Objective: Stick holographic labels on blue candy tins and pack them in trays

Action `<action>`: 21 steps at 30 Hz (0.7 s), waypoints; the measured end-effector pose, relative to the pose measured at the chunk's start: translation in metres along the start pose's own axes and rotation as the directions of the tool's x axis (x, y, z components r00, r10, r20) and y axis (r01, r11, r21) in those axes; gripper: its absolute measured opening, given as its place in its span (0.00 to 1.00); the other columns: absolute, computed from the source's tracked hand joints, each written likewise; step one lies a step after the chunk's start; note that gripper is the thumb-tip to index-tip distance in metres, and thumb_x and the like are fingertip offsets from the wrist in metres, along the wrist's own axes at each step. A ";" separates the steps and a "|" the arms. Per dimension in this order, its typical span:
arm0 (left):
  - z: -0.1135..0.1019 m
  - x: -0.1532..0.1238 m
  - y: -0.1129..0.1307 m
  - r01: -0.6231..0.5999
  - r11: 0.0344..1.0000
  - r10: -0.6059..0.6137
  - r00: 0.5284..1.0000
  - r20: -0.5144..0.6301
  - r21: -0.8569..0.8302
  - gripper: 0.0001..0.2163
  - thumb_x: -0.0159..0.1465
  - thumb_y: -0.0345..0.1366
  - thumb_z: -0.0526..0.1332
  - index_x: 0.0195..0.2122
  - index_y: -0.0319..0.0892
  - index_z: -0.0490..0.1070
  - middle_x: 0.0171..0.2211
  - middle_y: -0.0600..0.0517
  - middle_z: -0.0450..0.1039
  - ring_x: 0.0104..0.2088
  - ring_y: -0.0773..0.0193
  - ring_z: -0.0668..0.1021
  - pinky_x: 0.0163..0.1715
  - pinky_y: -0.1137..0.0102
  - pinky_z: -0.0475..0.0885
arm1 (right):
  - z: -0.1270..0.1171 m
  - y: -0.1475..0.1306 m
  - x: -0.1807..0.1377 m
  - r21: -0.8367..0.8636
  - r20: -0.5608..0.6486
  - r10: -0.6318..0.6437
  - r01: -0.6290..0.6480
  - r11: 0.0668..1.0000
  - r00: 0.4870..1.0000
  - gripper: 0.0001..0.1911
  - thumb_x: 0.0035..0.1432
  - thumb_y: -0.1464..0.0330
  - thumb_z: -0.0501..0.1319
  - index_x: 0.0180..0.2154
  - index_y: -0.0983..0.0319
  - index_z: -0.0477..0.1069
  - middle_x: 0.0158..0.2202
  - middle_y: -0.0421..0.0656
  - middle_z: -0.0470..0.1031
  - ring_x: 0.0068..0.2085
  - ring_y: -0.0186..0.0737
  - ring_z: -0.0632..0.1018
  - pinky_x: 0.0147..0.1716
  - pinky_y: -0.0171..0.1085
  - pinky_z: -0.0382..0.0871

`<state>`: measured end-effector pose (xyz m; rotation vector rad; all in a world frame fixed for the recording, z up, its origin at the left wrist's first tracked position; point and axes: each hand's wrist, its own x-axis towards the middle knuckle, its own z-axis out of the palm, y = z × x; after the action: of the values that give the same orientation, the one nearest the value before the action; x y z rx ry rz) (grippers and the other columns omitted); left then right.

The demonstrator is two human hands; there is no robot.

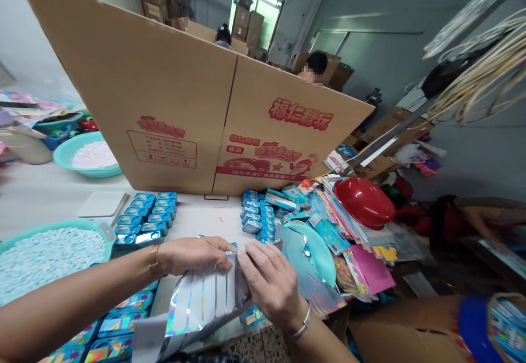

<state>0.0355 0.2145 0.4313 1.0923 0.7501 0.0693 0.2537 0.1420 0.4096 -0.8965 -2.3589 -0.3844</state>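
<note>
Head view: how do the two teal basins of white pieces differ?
The near basin is filled almost to its rim; the far basin holds only a middle heap, with bare wall around it. The near basin is cut off by the left frame edge; the far basin shows nearly whole, beside the cardboard box. Both are round, teal and hold small white pieces.

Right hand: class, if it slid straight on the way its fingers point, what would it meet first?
Probably the left hand, just ahead on the foil sheet; the blue tins lie beyond.
</note>
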 end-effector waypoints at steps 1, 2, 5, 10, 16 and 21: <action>0.001 0.001 0.001 0.001 1.000 -0.001 1.000 -0.019 -0.006 0.14 0.48 0.35 0.62 0.37 0.40 0.77 0.26 0.56 0.70 0.24 0.70 0.66 0.22 0.77 0.60 | 0.000 0.000 0.000 0.013 -0.009 0.004 -0.004 1.000 1.000 0.19 0.62 0.77 0.55 0.54 0.67 0.72 0.52 0.53 0.77 0.55 0.53 0.76 0.51 0.51 0.75; 0.002 0.002 0.001 0.000 1.000 -0.001 0.999 -0.035 -0.005 0.14 0.48 0.35 0.63 0.37 0.41 0.77 0.26 0.56 0.70 0.24 0.70 0.66 0.22 0.77 0.60 | 0.001 0.000 0.001 0.030 -0.025 0.013 -0.013 0.999 1.000 0.18 0.62 0.77 0.55 0.53 0.67 0.72 0.52 0.54 0.77 0.55 0.53 0.76 0.51 0.51 0.76; 0.000 0.005 0.003 -0.021 0.999 0.022 0.999 -0.039 0.037 0.14 0.49 0.35 0.63 0.38 0.41 0.77 0.27 0.57 0.71 0.24 0.70 0.66 0.21 0.77 0.59 | -0.002 0.000 0.002 0.116 -0.094 0.071 -0.060 0.992 0.993 0.16 0.60 0.79 0.55 0.48 0.66 0.73 0.50 0.54 0.78 0.55 0.52 0.76 0.51 0.51 0.76; -0.009 0.011 0.006 -0.039 0.999 0.038 0.999 0.020 0.028 0.17 0.51 0.36 0.61 0.42 0.42 0.78 0.28 0.54 0.75 0.21 0.70 0.68 0.20 0.77 0.60 | -0.034 0.005 -0.005 0.356 -0.242 0.304 -0.207 0.911 0.922 0.15 0.63 0.78 0.54 0.49 0.60 0.69 0.52 0.51 0.75 0.56 0.50 0.76 0.50 0.52 0.77; -0.008 0.018 0.015 -0.078 0.993 0.074 0.996 0.040 0.093 0.21 0.52 0.33 0.62 0.48 0.45 0.76 0.36 0.55 0.77 0.25 0.69 0.71 0.22 0.78 0.63 | -0.039 0.021 0.006 0.241 -0.220 0.303 -0.249 0.938 0.927 0.31 0.62 0.79 0.57 0.65 0.62 0.57 0.54 0.54 0.75 0.56 0.52 0.75 0.53 0.57 0.74; -0.001 0.023 0.015 -0.072 0.997 0.071 0.995 0.068 0.019 0.16 0.51 0.31 0.64 0.42 0.44 0.78 0.28 0.57 0.74 0.22 0.71 0.67 0.20 0.77 0.60 | -0.012 0.027 0.000 0.118 -0.114 0.031 -0.018 0.993 0.993 0.33 0.63 0.79 0.54 0.67 0.66 0.52 0.48 0.53 0.80 0.51 0.48 0.79 0.51 0.53 0.76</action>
<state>0.0566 0.2316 0.4316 1.1371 0.6526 0.0851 0.2774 0.1564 0.4204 -0.8253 -2.2377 -0.2769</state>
